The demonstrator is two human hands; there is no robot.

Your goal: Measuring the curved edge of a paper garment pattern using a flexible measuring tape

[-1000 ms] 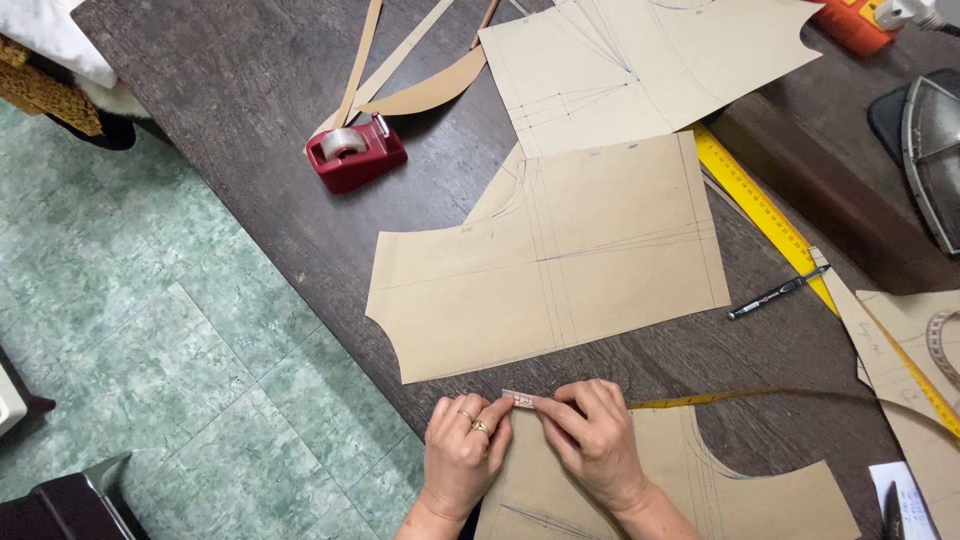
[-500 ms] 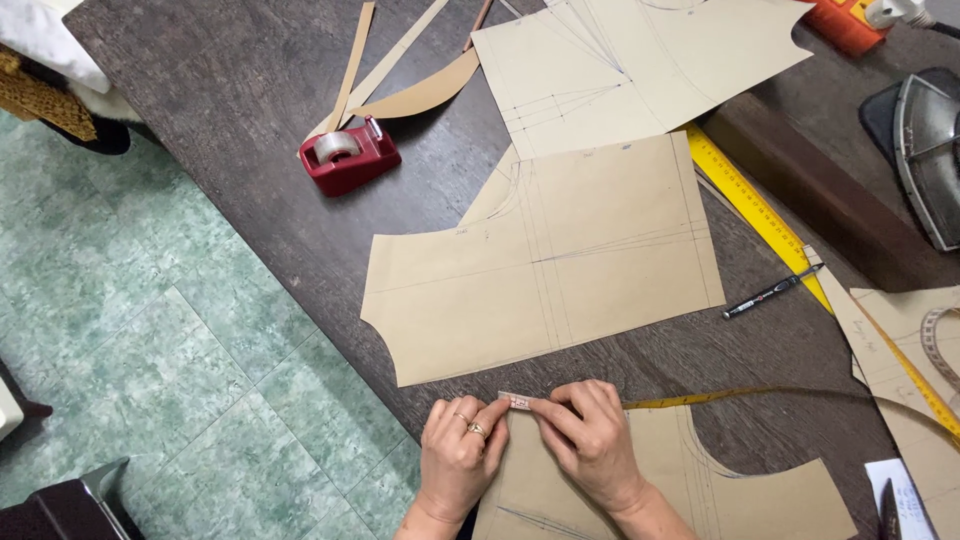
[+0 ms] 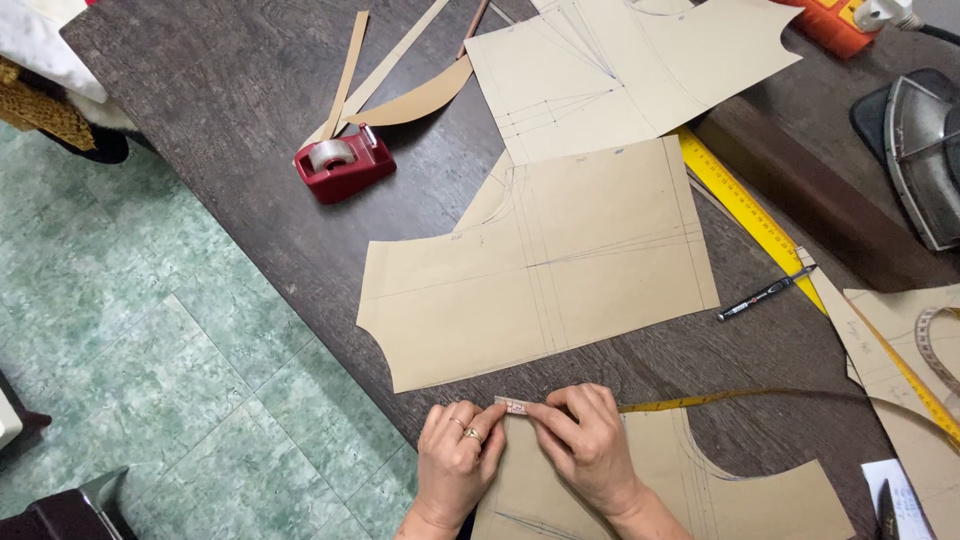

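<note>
- We have one view only: head cam, looking steeply down from above the table (image 3: 250,120).
- It faces forward across the tabletop; floor (image 3: 130,350) shows on the left.
- Near: hands sit at the bottom edge, forearms cropped.

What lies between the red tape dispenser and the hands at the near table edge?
In the head view, bare dark table by the tape dispenser, then the large paper pattern piece, just short of both hands.

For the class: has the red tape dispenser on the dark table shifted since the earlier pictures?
No. The red tape dispenser keeps its place beside the curved brown paper strip.
</note>
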